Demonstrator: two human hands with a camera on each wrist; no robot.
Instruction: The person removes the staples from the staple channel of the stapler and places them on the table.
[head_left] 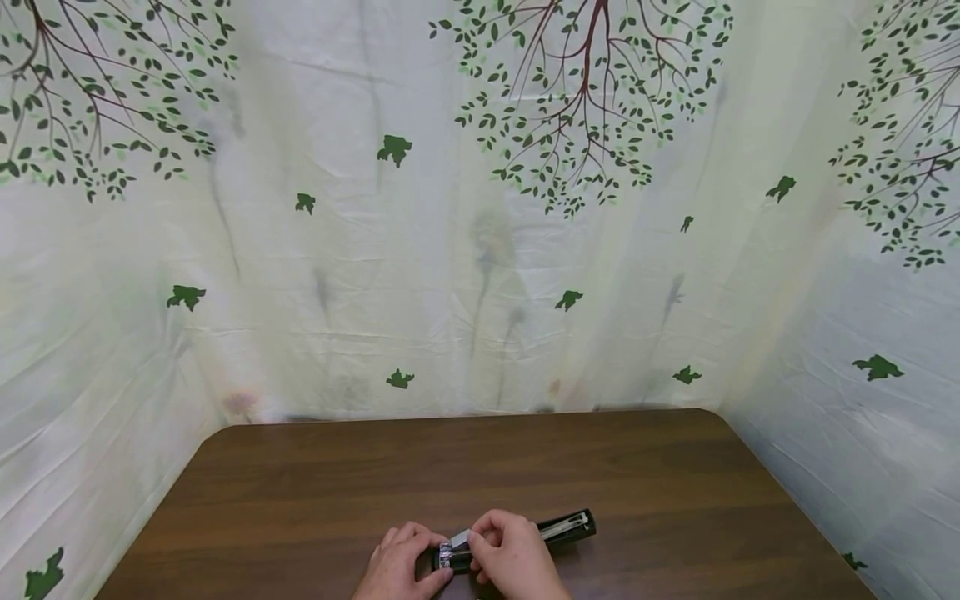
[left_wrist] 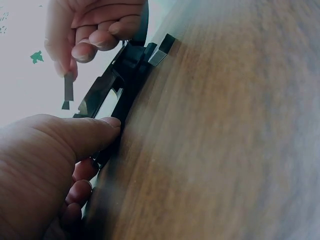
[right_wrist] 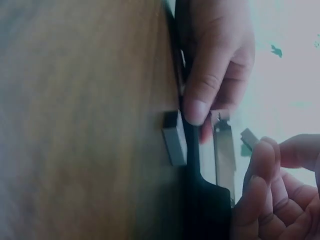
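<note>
A black stapler (head_left: 567,528) lies opened out on the brown table, its metal parts showing. My left hand (head_left: 405,563) grips its left end, the thumb (left_wrist: 102,129) along the near side in the left wrist view. Above the stapler, my right hand (head_left: 516,557) pinches a short grey staple strip (left_wrist: 68,89) between thumb and forefinger. That strip (right_wrist: 248,136) is held clear of the stapler's metal channel (right_wrist: 224,155) in the right wrist view. My right hand's other fingers are curled loosely and partly cover the stapler's middle in the head view.
A second block of staples (right_wrist: 175,140) lies on the table close beside the stapler's near side. The wooden table (head_left: 337,475) has rounded far corners. Behind it and on both sides hangs a pale curtain (head_left: 450,292) with leaf prints.
</note>
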